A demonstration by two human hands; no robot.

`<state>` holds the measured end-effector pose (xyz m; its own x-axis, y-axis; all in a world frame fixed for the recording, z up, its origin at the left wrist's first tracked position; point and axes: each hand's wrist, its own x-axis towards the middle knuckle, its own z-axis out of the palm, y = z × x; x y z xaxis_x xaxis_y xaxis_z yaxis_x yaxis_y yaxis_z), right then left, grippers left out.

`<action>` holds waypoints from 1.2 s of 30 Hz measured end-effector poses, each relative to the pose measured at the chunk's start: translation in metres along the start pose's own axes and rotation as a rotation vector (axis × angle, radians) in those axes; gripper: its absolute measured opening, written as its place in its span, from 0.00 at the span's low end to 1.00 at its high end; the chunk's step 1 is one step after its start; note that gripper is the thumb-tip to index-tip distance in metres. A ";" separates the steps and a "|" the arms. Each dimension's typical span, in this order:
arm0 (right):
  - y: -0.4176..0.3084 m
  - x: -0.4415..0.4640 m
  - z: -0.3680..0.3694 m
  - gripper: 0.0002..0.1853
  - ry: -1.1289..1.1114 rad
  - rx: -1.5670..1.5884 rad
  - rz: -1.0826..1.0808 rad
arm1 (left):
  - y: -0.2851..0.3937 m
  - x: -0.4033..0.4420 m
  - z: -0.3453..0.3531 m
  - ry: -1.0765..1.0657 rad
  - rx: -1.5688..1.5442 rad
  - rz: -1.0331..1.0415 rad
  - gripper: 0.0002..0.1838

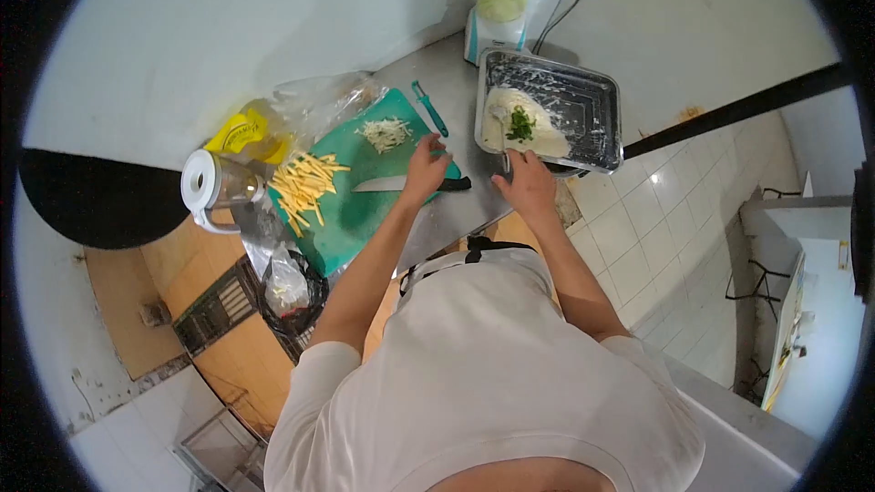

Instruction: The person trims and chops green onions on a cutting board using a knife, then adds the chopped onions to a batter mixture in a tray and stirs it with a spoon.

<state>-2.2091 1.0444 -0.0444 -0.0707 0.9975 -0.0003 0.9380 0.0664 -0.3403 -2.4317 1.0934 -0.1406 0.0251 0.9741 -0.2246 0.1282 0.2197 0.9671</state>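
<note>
My left hand (427, 167) hovers over the right edge of the green cutting board (360, 210), near the black handle of a knife (381, 184); its fingers are bent and slightly apart. Shredded white pieces (385, 134) and a pile of yellow sticks (303, 187) lie on the board. At the front edge of a metal tray (597, 128), my right hand (529, 184) closes its fingers around a utensil handle (506, 160). White creamy mixture (547, 138) topped with chopped green herbs (520, 124) fills the tray's left part. A teal peeler (429, 109) lies beyond my left hand.
A kitchen scale (492, 36) bearing a pale green round item (500, 1) stands behind the tray. Left of the board are a lidded clear jug (214, 184), a yellow bag (244, 133) and clear plastic (324, 96). A black bag (310, 296) hangs near the table's front.
</note>
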 end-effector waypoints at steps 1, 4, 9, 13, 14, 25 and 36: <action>0.000 0.002 0.003 0.26 -0.013 -0.003 -0.008 | 0.004 0.019 0.011 0.001 0.022 -0.027 0.32; 0.002 0.011 0.004 0.22 -0.051 -0.009 0.046 | 0.052 0.048 0.037 -0.014 -0.265 -0.260 0.33; 0.022 0.018 -0.012 0.18 0.042 -0.036 0.080 | 0.053 0.087 0.057 -0.076 -0.400 -0.359 0.28; 0.045 0.020 -0.029 0.17 0.098 -0.063 0.001 | 0.058 0.113 0.055 -0.156 -0.341 -0.447 0.27; 0.047 0.021 -0.034 0.16 0.093 -0.051 0.020 | 0.061 0.118 0.056 -0.168 -0.320 -0.443 0.26; 0.094 0.052 -0.058 0.04 0.167 0.181 0.032 | 0.057 0.092 0.066 -0.042 -0.504 -0.458 0.16; 0.104 0.073 -0.104 0.06 -0.101 0.034 -0.308 | 0.066 0.013 0.044 0.147 -0.671 -0.468 0.29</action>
<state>-2.0819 1.1261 0.0180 -0.3849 0.9229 0.0147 0.8551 0.3625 -0.3705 -2.3798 1.1183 -0.0847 -0.0197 0.7607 -0.6488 -0.5266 0.5438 0.6535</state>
